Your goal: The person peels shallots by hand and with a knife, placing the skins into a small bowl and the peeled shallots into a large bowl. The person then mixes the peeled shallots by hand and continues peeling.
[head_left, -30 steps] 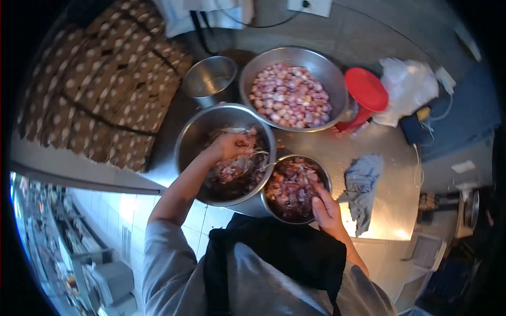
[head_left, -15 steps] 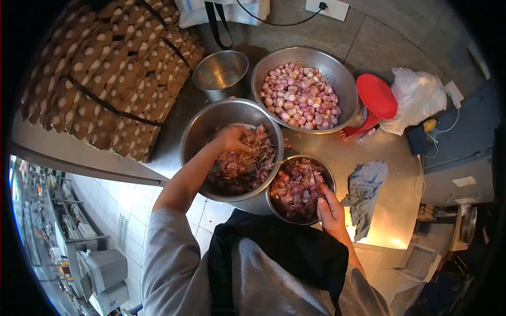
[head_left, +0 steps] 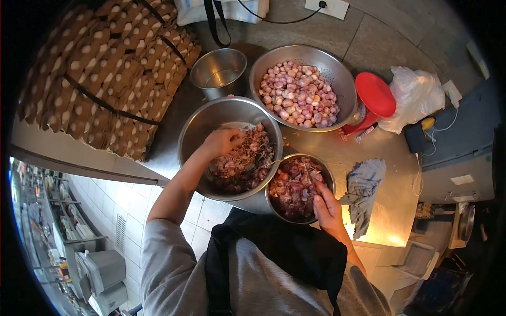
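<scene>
My left hand (head_left: 225, 141) is over the left side of a large steel bowl (head_left: 191, 124), its fingers curled together; what they hold, if anything, is too small to make out. Reddish skins and small dark shallots (head_left: 240, 160) lie in that bowl. At the right rim of a smaller steel bowl (head_left: 331, 174) is my right hand (head_left: 328, 206), its fingers closed round a thin object, perhaps a knife (head_left: 309, 171), which points into the bowl. Shallots and skins (head_left: 295, 189) fill this smaller bowl.
Behind stands a colander (head_left: 345, 89) of pink shallots, beside an empty steel pot (head_left: 219, 76). A red scale (head_left: 376, 95), a white plastic bag (head_left: 416, 97) and a grey cloth (head_left: 363, 192) are at the right. Stacked egg trays (head_left: 105, 79) stand at the left.
My left hand has drawn back up and left from the skins, and its fingers have curled in. My right hand has shifted slightly left at the small bowl.
</scene>
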{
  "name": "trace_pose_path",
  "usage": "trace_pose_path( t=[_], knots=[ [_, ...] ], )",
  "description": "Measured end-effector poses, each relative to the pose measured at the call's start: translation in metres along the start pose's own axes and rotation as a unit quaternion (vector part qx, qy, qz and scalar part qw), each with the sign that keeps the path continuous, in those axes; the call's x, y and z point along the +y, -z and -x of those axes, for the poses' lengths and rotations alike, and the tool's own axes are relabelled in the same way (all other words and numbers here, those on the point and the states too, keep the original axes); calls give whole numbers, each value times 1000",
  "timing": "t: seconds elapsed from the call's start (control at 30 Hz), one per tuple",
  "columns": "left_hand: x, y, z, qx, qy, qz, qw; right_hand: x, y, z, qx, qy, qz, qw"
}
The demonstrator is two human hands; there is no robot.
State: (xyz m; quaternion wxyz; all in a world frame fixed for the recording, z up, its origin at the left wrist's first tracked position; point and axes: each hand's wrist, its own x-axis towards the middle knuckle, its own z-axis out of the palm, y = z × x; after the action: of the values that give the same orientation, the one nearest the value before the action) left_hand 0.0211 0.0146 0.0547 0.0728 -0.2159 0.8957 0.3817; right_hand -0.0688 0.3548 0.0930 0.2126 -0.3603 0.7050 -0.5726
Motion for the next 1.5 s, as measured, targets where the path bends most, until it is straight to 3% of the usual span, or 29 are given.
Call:
trace_pose_path(
  t=[0.03,0.13,0.23,0.4,0.43,0.47,0.53,0.6,0.73,0.8,0.9,1.13,1.27,1.3,1.4,1.5],
  knots=[
    [-5,2,-2,-10,-31,-142,989,-1,0,0,-3,-6,0,1000],
    [-3,0,-15,-13,-30,-248,968,-3,0,1,-12,-14,1,1000],
    [9,-15,-43,122,-26,-250,960,-3,-1,2,-19,-32,-5,999],
    [-2,-55,-82,64,-41,-123,989,-6,2,6,-8,-43,-23,999],
    [-9,-58,-84,42,-48,-112,992,-8,5,9,-20,-113,-53,992],
    [-17,-60,-84,19,-53,-101,993,-6,6,7,-11,-75,-40,996],
    [2,-40,-61,-92,-52,-60,993,-2,4,5,4,-3,-16,1000],
    [5,-29,-48,-169,-99,-64,978,-4,5,7,-6,-67,-41,997],
    [10,-20,-26,-144,-16,172,974,-5,1,2,-5,-35,-22,999],
    [25,-5,-10,-110,14,295,949,-9,1,1,-21,-78,-31,996],
    [48,0,16,-48,-53,437,897,-9,3,1,-38,-116,-37,992],
    [90,-28,46,-87,-52,698,709,-8,-3,0,-31,-22,-40,998],
    [116,-65,51,-117,-99,704,694,-19,-2,0,-53,-27,-112,992],
    [126,-68,54,-106,-66,709,694,-22,-2,0,-51,-22,-120,991],
    [151,-71,61,-149,-57,736,658,-23,-1,8,-29,-107,-211,971],
    [155,-78,61,-181,-41,768,613,-14,2,5,-10,-60,-189,980]
  ],
)
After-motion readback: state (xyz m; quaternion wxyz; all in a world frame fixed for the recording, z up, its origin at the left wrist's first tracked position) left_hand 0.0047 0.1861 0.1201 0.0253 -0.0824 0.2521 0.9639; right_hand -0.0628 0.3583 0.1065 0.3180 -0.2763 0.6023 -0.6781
